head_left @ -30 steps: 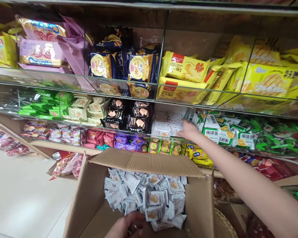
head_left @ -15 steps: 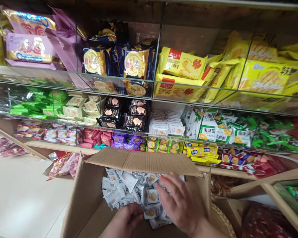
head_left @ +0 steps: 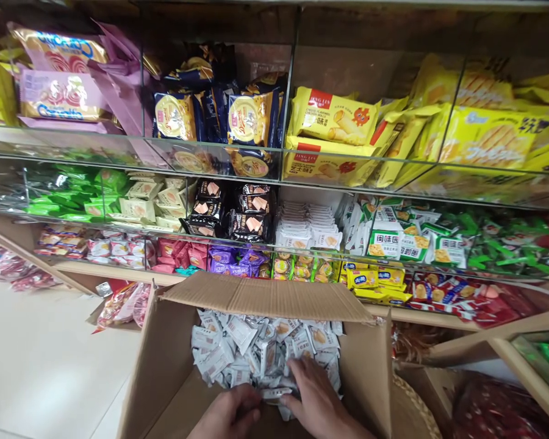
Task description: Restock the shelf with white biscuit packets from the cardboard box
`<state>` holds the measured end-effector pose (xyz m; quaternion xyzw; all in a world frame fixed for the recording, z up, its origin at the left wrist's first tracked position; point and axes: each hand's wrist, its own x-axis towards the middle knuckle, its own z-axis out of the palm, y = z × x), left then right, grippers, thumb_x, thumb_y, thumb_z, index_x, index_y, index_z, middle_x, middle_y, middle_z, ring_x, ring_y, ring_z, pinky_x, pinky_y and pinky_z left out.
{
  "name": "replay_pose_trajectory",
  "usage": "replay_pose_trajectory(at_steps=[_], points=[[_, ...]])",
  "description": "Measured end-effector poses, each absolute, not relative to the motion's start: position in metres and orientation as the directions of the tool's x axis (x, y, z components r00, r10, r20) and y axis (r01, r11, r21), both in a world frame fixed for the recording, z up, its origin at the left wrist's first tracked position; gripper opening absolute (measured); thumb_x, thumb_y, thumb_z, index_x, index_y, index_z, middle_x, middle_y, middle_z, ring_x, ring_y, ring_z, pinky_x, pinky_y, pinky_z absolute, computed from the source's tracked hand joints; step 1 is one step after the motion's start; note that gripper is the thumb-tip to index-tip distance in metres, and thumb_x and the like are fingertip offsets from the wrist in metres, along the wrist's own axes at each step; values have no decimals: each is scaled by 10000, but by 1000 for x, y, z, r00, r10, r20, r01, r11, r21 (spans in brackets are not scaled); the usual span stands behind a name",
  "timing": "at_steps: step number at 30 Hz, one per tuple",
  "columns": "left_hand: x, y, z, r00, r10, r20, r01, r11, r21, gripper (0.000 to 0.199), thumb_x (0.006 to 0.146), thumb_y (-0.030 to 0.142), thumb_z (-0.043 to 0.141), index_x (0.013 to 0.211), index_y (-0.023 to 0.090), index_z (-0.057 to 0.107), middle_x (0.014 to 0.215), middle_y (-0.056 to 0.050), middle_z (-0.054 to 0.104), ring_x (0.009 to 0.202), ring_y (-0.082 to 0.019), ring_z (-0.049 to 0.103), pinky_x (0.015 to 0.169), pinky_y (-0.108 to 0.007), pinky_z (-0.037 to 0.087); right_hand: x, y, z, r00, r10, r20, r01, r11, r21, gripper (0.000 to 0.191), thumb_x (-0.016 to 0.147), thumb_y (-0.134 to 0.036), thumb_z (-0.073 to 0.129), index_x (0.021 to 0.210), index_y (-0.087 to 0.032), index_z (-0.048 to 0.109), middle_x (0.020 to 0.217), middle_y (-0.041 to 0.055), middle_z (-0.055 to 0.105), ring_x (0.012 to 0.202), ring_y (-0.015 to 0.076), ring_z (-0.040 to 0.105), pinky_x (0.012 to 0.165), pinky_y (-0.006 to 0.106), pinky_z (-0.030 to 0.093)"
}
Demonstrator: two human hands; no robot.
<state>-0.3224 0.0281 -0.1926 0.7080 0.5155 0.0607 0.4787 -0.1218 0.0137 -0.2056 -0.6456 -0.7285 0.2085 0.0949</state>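
Note:
An open cardboard box (head_left: 174,347) stands in front of me, with a heap of small white biscuit packets (head_left: 217,360) inside. My left hand (head_left: 231,410) is low in the box, its fingers curled and its fingertips at the left end of one white biscuit packet (head_left: 276,394). On that packet's right end lie the thumb and bent fingers of my right hand (head_left: 315,395). The packet lies level between both hands, near the heap's front edge. Whether more packets sit under my fingers is hidden.
Behind the box rise glass-fronted shelves; one compartment holds a row of similar white packets (head_left: 304,225). Black packets (head_left: 251,219) adjoin it on the left, green-and-white packets (head_left: 396,241) on the right. The box's raised back flap (head_left: 265,296) stands before the lowest shelf. A woven basket (head_left: 412,405) is at right.
My right hand has come down and toward me from above the heap, onto the packet at the front. My left hand has shifted slightly down and left. More of the heap shows.

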Motion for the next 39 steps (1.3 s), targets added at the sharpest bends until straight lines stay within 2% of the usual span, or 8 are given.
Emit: replay_pose_trajectory(at_steps=[3,8,13,16,19,28,35,39], points=[[-320,31,-186,464,805,-370,626,-3,780,161,784,301,472,823,195,587,725,18,604,697,-135,529,638,-196,412,-125,11,-201,-152,980,-126,864,70,-499,143,669,-179,592,810,-206,592,878,39,640,880,238,566,838,396,377],[-315,42,-165,383,880,-281,548,29,836,213,798,317,485,928,195,602,869,-37,656,803,-170,579,718,-237,450,-126,13,-192,-141,982,-125,769,29,-639,117,728,-126,484,748,-195,576,745,-1,661,767,185,596,899,437,313],[-306,48,-139,363,909,-204,380,55,923,437,778,312,553,1191,184,487,1140,-86,592,947,-185,556,808,-281,445,-118,18,-154,-93,994,-48,479,3,-878,236,846,-327,411,848,-161,578,805,55,653,745,172,588,700,293,444],[-294,48,-129,448,855,-261,161,210,964,462,753,335,603,1163,145,510,974,-60,646,806,-147,578,703,-241,469,-115,20,-132,-107,992,-69,312,-33,-950,259,830,-385,463,886,-167,592,813,36,655,745,156,593,681,254,457],[-283,47,-120,445,844,-298,18,324,946,321,710,326,657,944,110,621,704,4,633,581,-79,530,567,-191,459,-116,20,-121,-115,990,-86,217,-59,-974,268,806,-397,513,928,-179,608,843,32,661,769,156,599,694,252,463],[-282,49,-114,340,848,-407,-310,510,802,254,736,359,637,760,106,646,650,-20,638,563,-92,547,570,-222,488,-114,20,-123,-112,969,-221,-3,-223,-975,308,693,-420,649,881,-181,606,773,3,639,687,142,560,627,246,441],[-288,49,-121,232,903,-363,-147,401,904,374,757,475,556,605,136,604,513,18,551,492,-84,459,516,-200,398,-129,14,-135,-121,971,-208,-65,-217,-974,247,734,-424,605,740,-179,581,698,-8,598,646,125,530,590,224,410],[-292,49,-125,292,930,-223,226,159,961,339,679,464,639,573,145,595,525,19,540,539,-98,444,531,-203,366,-128,16,-130,-210,969,-133,20,-132,-991,360,732,-392,616,1024,-195,541,838,19,607,733,144,559,655,250,445]])
